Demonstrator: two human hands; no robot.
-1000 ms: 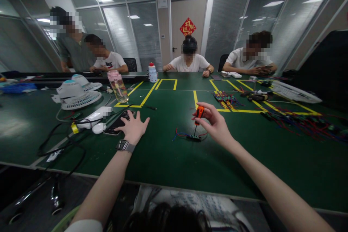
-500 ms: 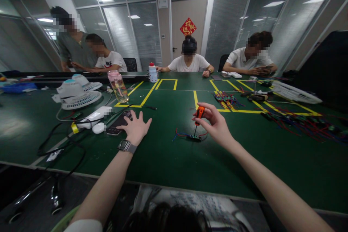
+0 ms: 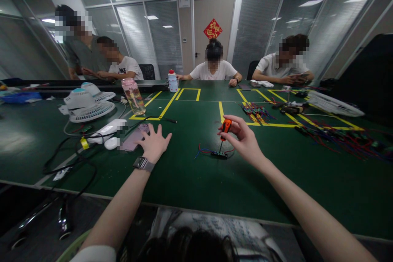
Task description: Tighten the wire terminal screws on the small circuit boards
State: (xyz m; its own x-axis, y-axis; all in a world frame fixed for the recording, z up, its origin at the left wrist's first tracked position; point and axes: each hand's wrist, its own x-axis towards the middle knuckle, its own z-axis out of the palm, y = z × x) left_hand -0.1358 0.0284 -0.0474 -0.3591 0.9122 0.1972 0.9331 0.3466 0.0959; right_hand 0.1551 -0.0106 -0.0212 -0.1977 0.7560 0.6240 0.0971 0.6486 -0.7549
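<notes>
From the head camera, the right hand (image 3: pixel 244 141) pinches the orange handle of a small screwdriver (image 3: pixel 225 126) between thumb and fingertips. The screwdriver stands nearly straight up. Its tip rests on a little circuit board (image 3: pixel 219 155) with red and blue wires. The board lies flat on the green table (image 3: pixel 190 180), about halfway along it and closer to the near edge than the far edge.

The left hand (image 3: pixel 155 144) is spread wide with the fingers apart, palm down. Its fingertips touch the edge of a phone (image 3: pixel 134 139) that lies flat on the table, to the left of the board. There is a watch (image 3: pixel 143 164) on that wrist.

Toward the left edge lie a white power strip (image 3: pixel 107 129), black cables and two white fans (image 3: pixel 87 106). A pink bottle (image 3: pixel 133 97) stands just behind them. A bunch of coloured wires (image 3: pixel 256 111) lies past the board, by the yellow tape lines. Other people sit along the far edge.
</notes>
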